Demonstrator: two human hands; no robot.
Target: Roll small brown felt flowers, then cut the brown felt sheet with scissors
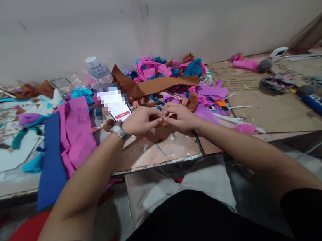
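My left hand [141, 121], with a metal watch [120, 130] on its wrist, is closed with thumb and forefinger pinched on a small piece of brown crepe paper [165, 123]. Fingertip to fingertip with it, my right hand [181, 117] pinches the same brown piece; most of the piece is hidden by the fingers. Both hands are just above the front part of the table [153, 152]. Behind them a long brown crepe paper strip [171, 83] lies across a heap of pink, purple and teal scraps [154, 68]. A lit phone [116, 104] leans beside my left hand.
A clear bottle [98, 71] stands behind the phone. Pink paper [77, 130] and blue paper [49, 157] hang toward the front edge at left. At right, a cardboard sheet [233, 88] carries a dark round pincushion-like object [276, 83] and a blue-and-white tool [320, 106].
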